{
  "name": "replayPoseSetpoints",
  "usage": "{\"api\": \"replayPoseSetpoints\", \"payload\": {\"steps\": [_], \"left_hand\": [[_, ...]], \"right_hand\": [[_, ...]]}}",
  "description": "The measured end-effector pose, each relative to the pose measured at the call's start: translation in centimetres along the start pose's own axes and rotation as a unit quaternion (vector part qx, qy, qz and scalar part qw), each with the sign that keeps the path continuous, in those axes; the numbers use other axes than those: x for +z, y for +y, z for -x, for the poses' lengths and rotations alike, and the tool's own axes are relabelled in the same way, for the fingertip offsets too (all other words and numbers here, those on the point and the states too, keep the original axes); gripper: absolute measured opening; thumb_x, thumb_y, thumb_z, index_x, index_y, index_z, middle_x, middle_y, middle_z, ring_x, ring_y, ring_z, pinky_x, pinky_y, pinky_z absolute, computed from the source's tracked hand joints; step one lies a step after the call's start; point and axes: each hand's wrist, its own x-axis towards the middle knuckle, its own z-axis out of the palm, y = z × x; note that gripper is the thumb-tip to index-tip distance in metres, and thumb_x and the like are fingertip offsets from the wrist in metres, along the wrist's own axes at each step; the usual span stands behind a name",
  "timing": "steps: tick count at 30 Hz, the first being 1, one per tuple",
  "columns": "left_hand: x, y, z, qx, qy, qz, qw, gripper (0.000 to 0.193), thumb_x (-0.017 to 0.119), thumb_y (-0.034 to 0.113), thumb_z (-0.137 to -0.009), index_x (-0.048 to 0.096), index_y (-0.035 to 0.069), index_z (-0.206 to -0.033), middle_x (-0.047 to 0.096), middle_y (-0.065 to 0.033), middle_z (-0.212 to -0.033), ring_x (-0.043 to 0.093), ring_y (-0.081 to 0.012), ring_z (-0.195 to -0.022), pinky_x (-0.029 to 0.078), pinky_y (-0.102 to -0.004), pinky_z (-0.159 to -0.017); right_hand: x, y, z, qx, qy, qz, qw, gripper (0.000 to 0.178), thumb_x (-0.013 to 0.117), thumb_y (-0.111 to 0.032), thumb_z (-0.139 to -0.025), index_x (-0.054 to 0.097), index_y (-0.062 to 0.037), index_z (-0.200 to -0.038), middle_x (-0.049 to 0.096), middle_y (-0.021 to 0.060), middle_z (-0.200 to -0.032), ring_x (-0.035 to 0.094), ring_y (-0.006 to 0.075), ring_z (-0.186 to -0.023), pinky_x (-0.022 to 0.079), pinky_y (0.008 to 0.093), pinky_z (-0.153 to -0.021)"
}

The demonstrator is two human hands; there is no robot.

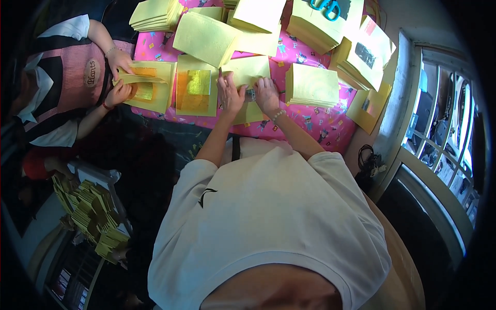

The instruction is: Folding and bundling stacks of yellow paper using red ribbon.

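Note:
My left hand (231, 94) lies on a yellow paper sheet (249, 65) on the table, fingers stretched forward and the thumb apart. My right hand (266, 96) rests on the same sheet's right side with its fingers bent but apart, a beaded bracelet at the wrist. Between the hands shows a small silvery-grey patch (250, 96), partly covered by fingers. Just left of my left hand is a yellow sheet with an orange area and a gold foil square (198, 82). Right of my right hand stands a thick stack of plain yellow paper (312, 86).
Pink patterned cloth (294, 124) covers the table. More paper stacks (206, 39) stand at the back; blue-handled scissors (326, 7) top one. At left, a co-worker's hands (120, 93) handle orange-marked sheets. A barred window (444, 124) is at right, bundled paper (95, 212) lower left.

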Motion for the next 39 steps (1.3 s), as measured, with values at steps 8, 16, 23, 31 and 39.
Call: {"api": "replayPoseSetpoints", "payload": {"steps": [8,16,23,31,39], "left_hand": [[-0.6,-2.4,0.6,0.005,0.009,0.081,0.997,0.045,0.074,0.015,-0.071,0.047,0.008,-0.107,0.043,-0.0171,-0.099,0.044,-0.0350,-0.097,0.038,-0.0430,-0.084],[-0.7,-2.9,0.7,-0.026,0.007,0.119,0.993,0.040,0.074,0.014,-0.071,0.050,0.010,-0.102,0.044,-0.0156,-0.094,0.045,-0.0336,-0.090,0.039,-0.0411,-0.079],[-0.6,-3.1,0.7,-0.044,0.016,0.131,0.990,0.040,0.075,0.015,-0.070,0.050,0.010,-0.101,0.044,-0.0159,-0.094,0.046,-0.0339,-0.089,0.040,-0.0416,-0.075],[-1.0,-3.2,0.5,-0.102,-0.023,0.165,0.981,0.037,0.075,0.012,-0.069,0.053,0.010,-0.099,0.045,-0.0140,-0.091,0.048,-0.0328,-0.087,0.041,-0.0405,-0.073],[-1.7,-5.7,1.0,-0.080,-0.058,0.245,0.965,0.036,0.071,0.003,-0.070,0.061,0.013,-0.104,0.048,-0.0090,-0.080,0.051,-0.0218,-0.067,0.044,-0.0316,-0.063]], "right_hand": [[-0.5,-0.1,0.3,-0.001,0.026,-0.043,0.999,0.011,0.057,-0.013,-0.084,0.049,-0.0062,-0.087,0.051,0.0124,-0.086,0.052,0.0309,-0.085,0.045,0.0412,-0.073],[-1.1,0.4,0.8,0.068,0.060,-0.149,0.985,0.008,0.053,-0.008,-0.087,0.049,-0.0023,-0.091,0.052,0.0158,-0.088,0.053,0.0352,-0.082,0.044,0.0433,-0.071],[-1.6,0.9,0.7,0.081,0.039,-0.151,0.984,0.007,0.053,-0.006,-0.087,0.049,-0.0017,-0.090,0.051,0.0172,-0.086,0.052,0.0370,-0.080,0.044,0.0437,-0.071],[-1.0,-1.9,-0.2,-0.017,0.003,-0.082,0.996,0.013,0.061,-0.010,-0.080,0.052,-0.0054,-0.088,0.053,0.0125,-0.083,0.053,0.0312,-0.082,0.045,0.0402,-0.071],[-0.3,-1.5,-0.7,-0.007,-0.035,-0.080,0.996,0.016,0.064,-0.014,-0.078,0.052,-0.0072,-0.086,0.053,0.0108,-0.083,0.054,0.0300,-0.084,0.045,0.0399,-0.075]]}}
